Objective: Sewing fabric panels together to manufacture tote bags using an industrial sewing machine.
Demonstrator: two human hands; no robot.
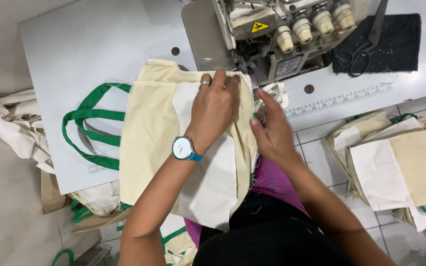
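A cream cloth bag [149,128] with a white panel and green handles [87,125] lies on the grey sewing table [89,44]. My left hand [215,106], with a ring and a wristwatch, presses flat on the bag's right side, fingers pointing at the sewing machine [277,34]. My right hand [272,125] pinches the bag's right edge close to the machine's needle area; the edge runs between the two hands. The seam under my fingers is hidden.
Black scissors [363,47] rest on a dark cloth [400,34] at the table's back right. A stack of similar bags [395,162] lies on the tiled floor at right. More cloth pieces [18,128] are heaped at left and below the table.
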